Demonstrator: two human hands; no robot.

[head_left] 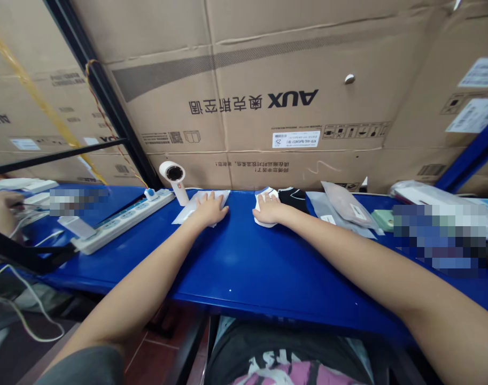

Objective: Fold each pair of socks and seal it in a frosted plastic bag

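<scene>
AUX lettering read upside down on carton behind desk; small white cloth lay there under right hand, pale packet under left hand, fingers spread, gripping nothing visible

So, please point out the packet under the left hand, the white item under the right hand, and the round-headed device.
Packet (183,213), head view: its left end.
White item (266,224), head view: its lower edge.
Round-headed device (180,190), head view: its handle.

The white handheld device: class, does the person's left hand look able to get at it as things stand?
Probably yes: the left hand lies spread on the pale packet, close beside the white handheld device, and nothing visible stands between them.
</scene>
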